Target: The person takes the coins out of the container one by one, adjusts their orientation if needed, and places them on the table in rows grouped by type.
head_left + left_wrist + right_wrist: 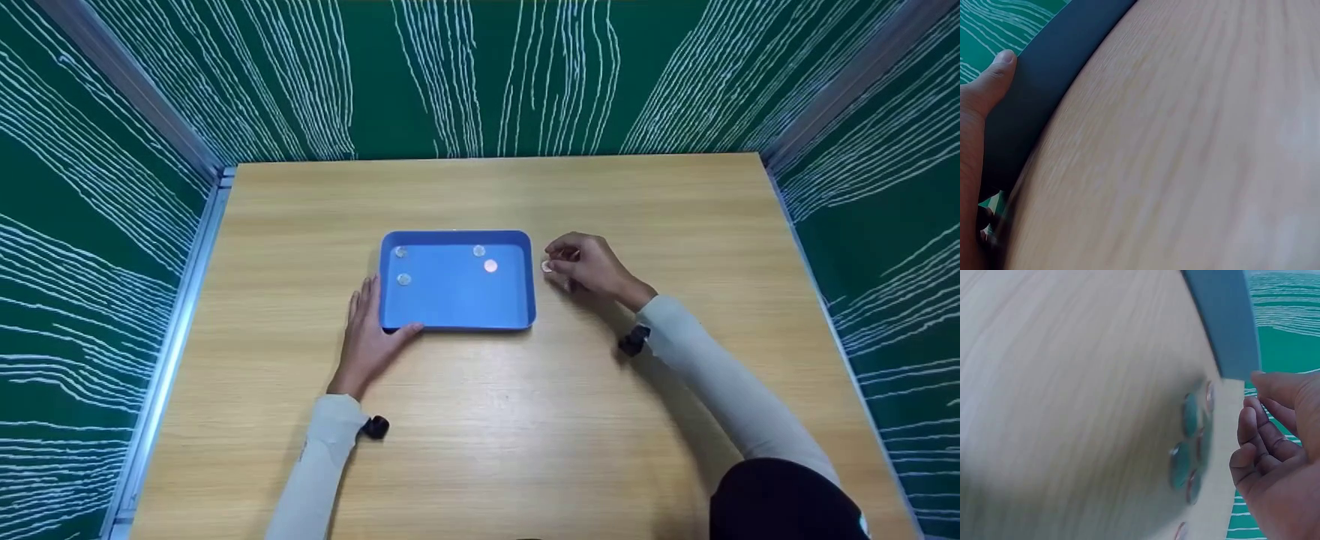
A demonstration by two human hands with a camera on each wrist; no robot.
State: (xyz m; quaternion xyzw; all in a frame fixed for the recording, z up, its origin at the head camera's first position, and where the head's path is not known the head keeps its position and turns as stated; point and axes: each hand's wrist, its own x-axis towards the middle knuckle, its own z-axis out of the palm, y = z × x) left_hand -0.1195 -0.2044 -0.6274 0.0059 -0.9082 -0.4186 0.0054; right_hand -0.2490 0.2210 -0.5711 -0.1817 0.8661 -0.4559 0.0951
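Note:
A shallow blue tray (pixel 457 307) lies on the table. Inside it are three clear, glass-like discs, one at the upper left (pixel 401 252), and a pinkish disc (pixel 490 265). My left hand (pixel 371 341) rests against the tray's near left corner, fingers straight along its left side and thumb at the front edge. Just outside the right wall, my right hand (pixel 589 264) pinches a small pale disc (pixel 547 266) between thumb and finger. Under that hand, the right wrist view shows several glassy discs (pixel 1180 464) on the table; the head view hides them.
The wooden table (pixel 465 420) reaches back to a green wall (pixel 495 82) with white wavy lines. Similar green panels stand at the left and right, with metal rails (pixel 169 360) along the table's side edges. A dark rounded shape (pixel 784 499) covers the lower right corner.

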